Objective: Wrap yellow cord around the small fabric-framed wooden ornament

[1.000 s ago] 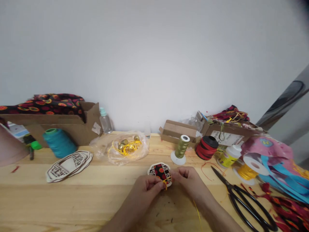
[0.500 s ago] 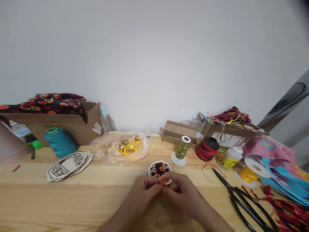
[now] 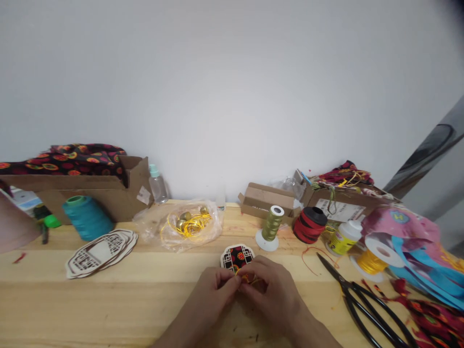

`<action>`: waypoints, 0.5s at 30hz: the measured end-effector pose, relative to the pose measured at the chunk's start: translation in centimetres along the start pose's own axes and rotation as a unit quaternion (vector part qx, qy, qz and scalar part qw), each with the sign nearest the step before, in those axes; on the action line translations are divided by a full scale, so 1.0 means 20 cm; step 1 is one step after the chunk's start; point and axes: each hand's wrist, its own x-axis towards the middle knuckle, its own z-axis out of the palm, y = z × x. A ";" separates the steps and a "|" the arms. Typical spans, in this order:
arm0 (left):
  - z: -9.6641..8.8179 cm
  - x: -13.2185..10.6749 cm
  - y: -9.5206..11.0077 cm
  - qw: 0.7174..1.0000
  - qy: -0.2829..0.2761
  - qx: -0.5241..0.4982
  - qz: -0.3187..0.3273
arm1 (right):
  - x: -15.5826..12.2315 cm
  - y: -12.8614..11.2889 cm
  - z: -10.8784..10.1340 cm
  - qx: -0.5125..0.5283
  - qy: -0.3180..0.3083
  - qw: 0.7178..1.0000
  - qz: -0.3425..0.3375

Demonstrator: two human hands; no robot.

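Note:
An ornament point(image 3: 238, 255) with a pale fretwork frame and black patterned fabric inside lies on the wooden table, just beyond my fingertips. Its near edge is partly covered by my hands. My left hand point(image 3: 216, 292) pinches a thin yellow cord point(image 3: 237, 272) between thumb and forefinger. Right beside it, my right hand point(image 3: 271, 286) is closed in a pinch on the same cord, fingertips almost meeting those of the left. How the cord runs between the fingers is mostly hidden.
Black scissors point(image 3: 357, 295) lie to the right, near a yellow cord spool point(image 3: 373, 261) and a glue bottle point(image 3: 344, 238). Olive thread point(image 3: 271, 226) stands behind the ornament. Leftward are stacked fretwork pieces point(image 3: 97, 253), a teal thread cone point(image 3: 87, 217) and a bag of bells point(image 3: 192, 224).
My fingertips have drawn together. The cord strand that stood out between them, and the tail by my right forearm, no longer show. The view has shifted slightly.

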 end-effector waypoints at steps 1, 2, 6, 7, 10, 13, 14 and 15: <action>0.00 0.00 -0.01 1.000 -0.003 0.007 0.004 | 0.00 0.01 0.00 -0.002 0.007 1.000 -0.006; 0.00 0.01 -0.02 1.000 -0.008 0.012 0.010 | 0.00 0.02 0.01 -0.005 0.013 1.000 -0.009; -0.01 0.00 -0.03 0.999 -0.026 0.038 0.021 | 0.00 0.04 0.02 -0.039 0.016 0.999 -0.028; -0.01 0.00 -0.02 0.998 -0.030 0.044 0.023 | 0.00 0.04 0.02 -0.048 0.019 0.998 -0.034; -0.02 -0.02 0.01 0.997 -0.027 0.058 0.032 | 0.00 0.04 0.01 -0.064 0.034 0.996 -0.056; -0.03 -0.02 0.03 0.996 -0.009 0.070 0.050 | 0.01 0.03 0.00 -0.078 0.045 0.992 -0.083; -0.03 -0.02 0.03 0.996 -0.008 0.074 0.052 | 0.01 0.03 -0.01 -0.086 0.047 0.991 -0.091; -0.03 -0.02 0.03 0.995 -0.007 0.079 0.055 | 0.01 0.03 -0.02 -0.096 0.045 0.990 -0.095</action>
